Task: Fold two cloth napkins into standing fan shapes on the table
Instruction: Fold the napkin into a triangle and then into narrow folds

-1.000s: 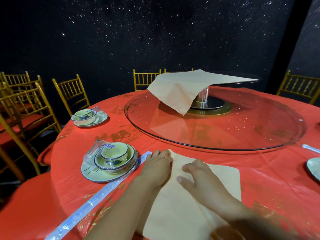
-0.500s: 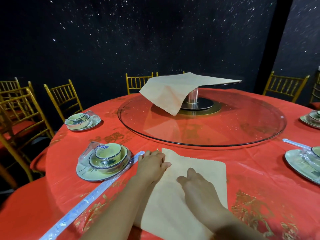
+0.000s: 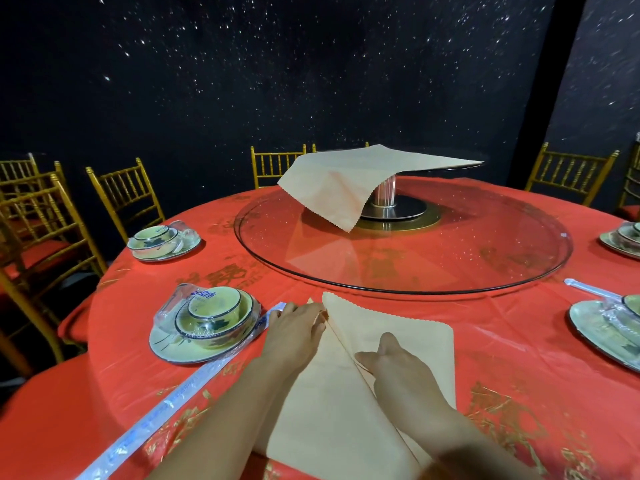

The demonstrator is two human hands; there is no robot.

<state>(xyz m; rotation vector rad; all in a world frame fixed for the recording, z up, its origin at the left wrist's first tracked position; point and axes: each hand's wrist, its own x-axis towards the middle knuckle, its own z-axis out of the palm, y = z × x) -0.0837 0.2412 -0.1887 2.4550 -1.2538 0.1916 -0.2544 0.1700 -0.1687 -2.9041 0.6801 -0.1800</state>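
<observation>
A beige cloth napkin lies on the red tablecloth right in front of me, with a raised crease running from its far left corner toward me. My left hand pinches that crease at the far corner. My right hand pinches the same crease nearer to me, in the napkin's middle. A second beige napkin is draped over the small raised stand at the centre of the glass turntable, one corner hanging down.
A round glass turntable fills the table's centre. Wrapped bowl-and-plate sets stand at near left, far left and right. Wrapped chopsticks lie left of my arm. Gold chairs ring the table.
Both hands went from lying flat on the napkin to pinching up a fold along its left part. The view has shifted left and closer.
</observation>
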